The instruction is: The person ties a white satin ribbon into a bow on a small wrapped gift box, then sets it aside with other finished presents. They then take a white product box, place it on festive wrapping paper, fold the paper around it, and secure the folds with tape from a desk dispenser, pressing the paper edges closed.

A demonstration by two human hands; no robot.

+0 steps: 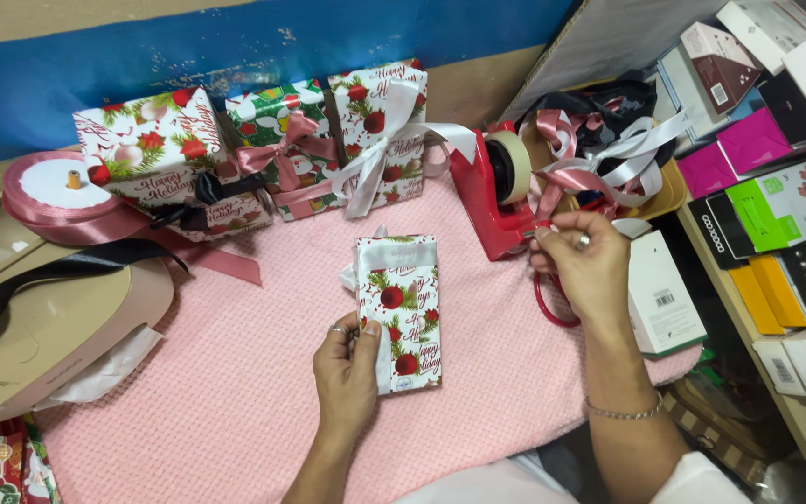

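My left hand [345,369] rests on the near left edge of the small wrapped box [399,313], which lies flat in the middle of the pink knitted cloth [235,392]. My thumb presses down on the top of the box and my other fingers curl together along its side, so I hold it steady against the cloth. The box wears white paper with red baubles and green sprigs, and a white ribbon band [396,252] crosses its far end.

My right hand [585,266] is out to the right, at the front of the red tape dispenser [487,201]. My thumb and forefinger are pressed together there on what looks like the free end of the tape, though it is too small to tell for sure; my other fingers are bent loosely beneath. The roll of tape [515,166] sits upright in the dispenser.

At the far side of the cloth stand three finished parcels [263,149] in holiday paper, tied with dark, pink and white bows. To the far left lies a spool of pink satin ribbon [62,191], its tail trailing across the cloth. Right of the dispenser a tangle of pink and white ribbon offcuts [608,159] fills a tray, and further right stacked product boxes [776,187] crowd a shelf
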